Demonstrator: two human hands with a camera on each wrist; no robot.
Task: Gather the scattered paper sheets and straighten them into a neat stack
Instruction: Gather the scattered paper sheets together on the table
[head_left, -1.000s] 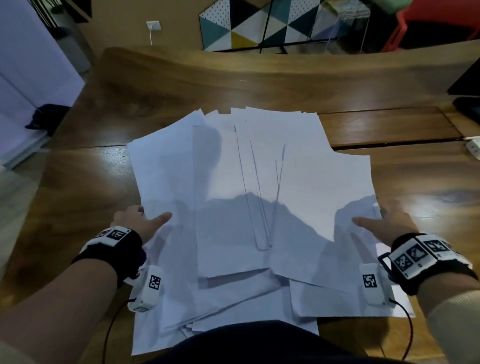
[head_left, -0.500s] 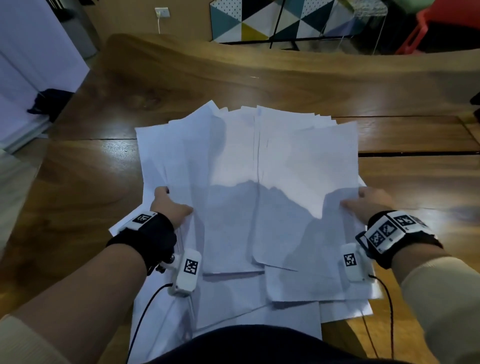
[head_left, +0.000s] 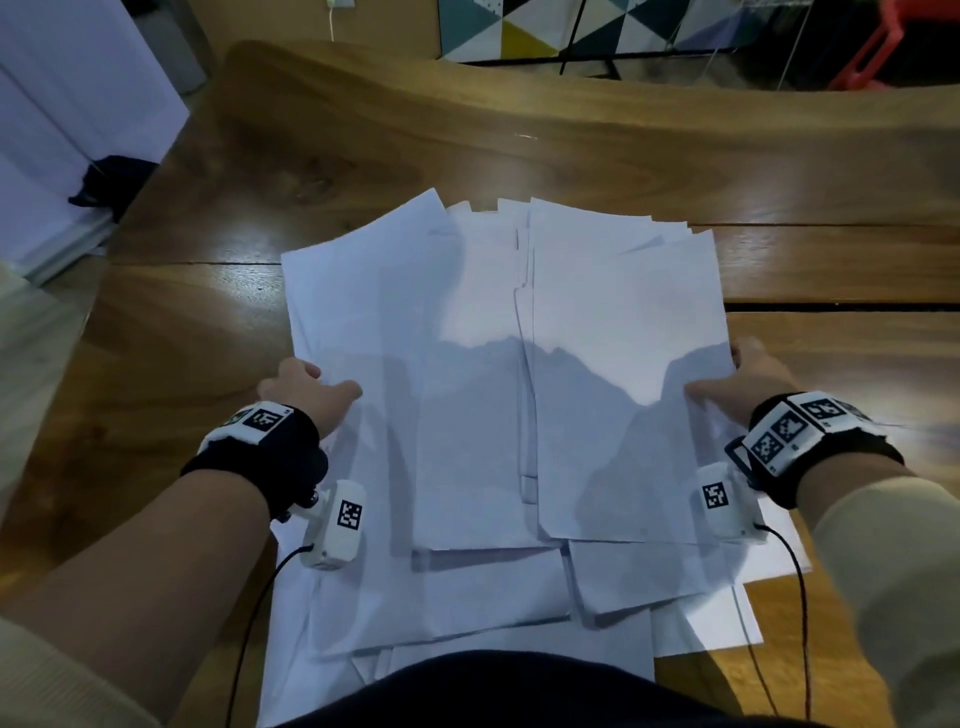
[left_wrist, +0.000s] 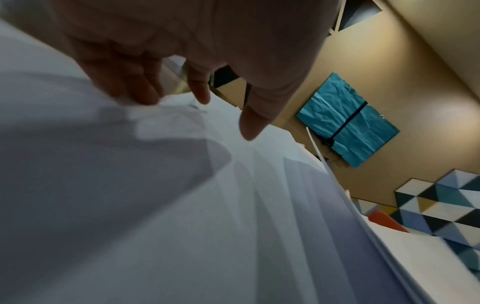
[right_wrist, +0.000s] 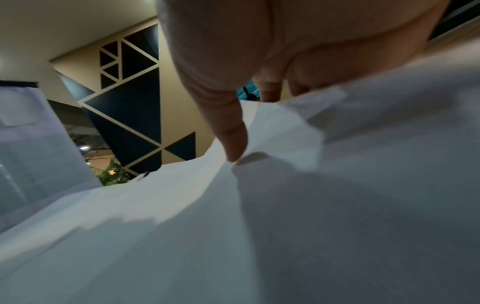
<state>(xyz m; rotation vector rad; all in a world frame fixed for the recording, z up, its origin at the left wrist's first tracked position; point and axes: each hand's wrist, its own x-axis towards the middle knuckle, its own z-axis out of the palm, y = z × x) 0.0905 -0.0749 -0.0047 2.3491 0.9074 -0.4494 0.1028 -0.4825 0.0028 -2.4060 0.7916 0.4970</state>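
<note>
Several white paper sheets lie overlapped in a loose, fanned pile on the wooden table. My left hand grips the pile's left edge, thumb on top and fingers under the sheets. My right hand grips the right edge the same way. In the left wrist view the fingers go behind the lifted paper edge. The right wrist view has the thumb pressing on the bowed paper. More sheets stick out unevenly toward my body.
A dark seam between planks runs across the table to the right of the pile. Bare wood lies left, right and beyond the sheets. A patterned panel and a red chair stand past the far edge.
Both hands have come inward along the pile's sides. The sheets have been pushed together into a narrower, more overlapped pile, and the upper sheets have slid further from me.
</note>
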